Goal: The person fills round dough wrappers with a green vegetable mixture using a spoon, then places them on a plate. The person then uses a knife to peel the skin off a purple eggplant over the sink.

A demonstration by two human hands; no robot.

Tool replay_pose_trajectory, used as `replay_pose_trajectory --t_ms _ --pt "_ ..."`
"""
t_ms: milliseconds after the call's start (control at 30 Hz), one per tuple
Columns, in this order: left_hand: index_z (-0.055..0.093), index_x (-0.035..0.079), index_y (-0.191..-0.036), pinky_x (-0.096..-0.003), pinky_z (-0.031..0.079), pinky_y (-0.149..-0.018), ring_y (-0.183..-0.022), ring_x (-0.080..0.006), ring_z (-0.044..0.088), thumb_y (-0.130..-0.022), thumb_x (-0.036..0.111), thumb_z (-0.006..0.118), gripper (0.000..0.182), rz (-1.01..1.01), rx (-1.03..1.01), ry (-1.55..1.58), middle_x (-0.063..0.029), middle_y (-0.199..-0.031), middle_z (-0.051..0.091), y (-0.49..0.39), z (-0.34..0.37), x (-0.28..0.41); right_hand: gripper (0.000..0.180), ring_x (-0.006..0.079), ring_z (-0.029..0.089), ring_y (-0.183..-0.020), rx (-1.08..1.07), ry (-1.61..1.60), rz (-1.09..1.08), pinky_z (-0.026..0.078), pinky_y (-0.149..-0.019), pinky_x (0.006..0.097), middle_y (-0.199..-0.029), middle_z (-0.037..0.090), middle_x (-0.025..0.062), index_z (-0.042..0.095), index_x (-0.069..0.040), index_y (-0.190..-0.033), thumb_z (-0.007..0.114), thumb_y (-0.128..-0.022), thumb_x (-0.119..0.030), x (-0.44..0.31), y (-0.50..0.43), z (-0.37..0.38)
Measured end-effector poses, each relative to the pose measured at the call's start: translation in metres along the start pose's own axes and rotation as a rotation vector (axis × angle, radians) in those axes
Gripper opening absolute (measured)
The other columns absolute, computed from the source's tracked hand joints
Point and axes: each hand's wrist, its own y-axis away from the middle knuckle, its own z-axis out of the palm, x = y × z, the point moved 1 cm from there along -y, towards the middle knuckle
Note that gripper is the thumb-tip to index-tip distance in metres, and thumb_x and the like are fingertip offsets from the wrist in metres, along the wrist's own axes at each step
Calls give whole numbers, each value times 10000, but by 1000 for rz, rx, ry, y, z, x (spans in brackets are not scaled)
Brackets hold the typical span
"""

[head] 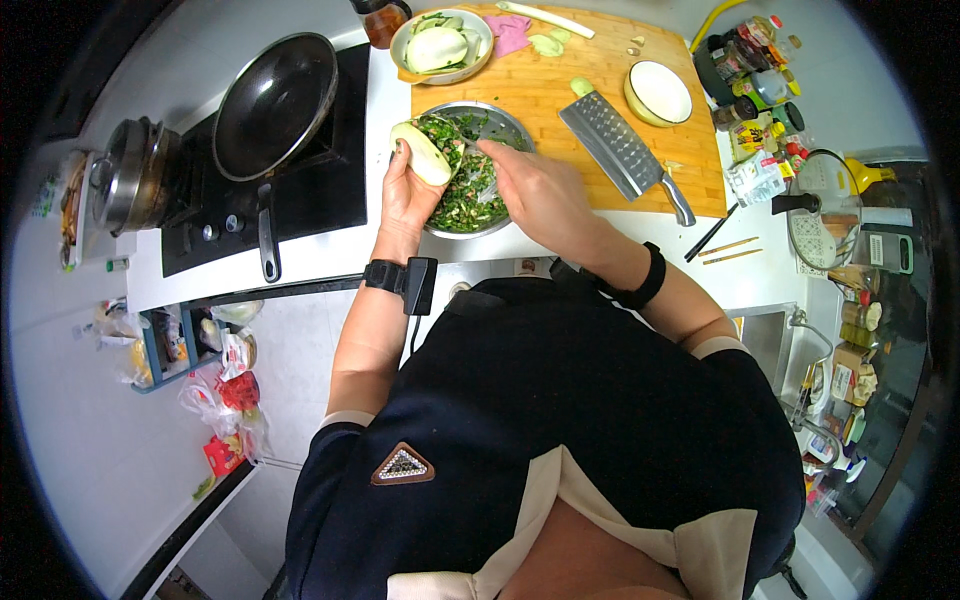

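My left hand (411,191) holds a pale green, smooth-skinned vegetable piece (421,156), tilted over the left rim of a metal mixing bowl (531,135). Chopped greens with pinkish bits, a filling mix (461,214), lie in the bowl and also show along the piece's inner side. Over the bowl's right side, my right hand (544,191) grips a thin shiny utensil (470,142), its tip close to the vegetable piece. Fingers cover much of the utensil, so its exact kind is unclear.
A wooden cutting board (525,79) carries a cleaver (615,146), a cream bowl (658,94) and a dish (487,52) of pale green pieces. To the left, a wok (276,105) sits on the black cooktop (337,187). Chopsticks (729,247) and several bottles (757,82) are rightward.
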Motion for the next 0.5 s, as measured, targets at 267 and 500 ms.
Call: replay_pose_trajectory --t_ms 267,500 --pt "465 138 -1388 -534 389 -1087 -1297 -328 489 -1010 359 494 439 4 -3 -17 -124 -1398 521 -4 1 -2 300 338 666 -722 -136 15 62 515 -601 441 -832 691 164 626 -49 -1192 590 -895 -76 2 7 20" --pt "473 138 -1388 -533 376 -1096 -1304 -321 485 -1008 355 501 438 -5 -36 19 -121 -1402 520 -3 1 1 305 340 664 -721 -27 -20 29 516 -611 437 -828 686 167 620 -25 -1192 595 -892 -71 2 0 13"
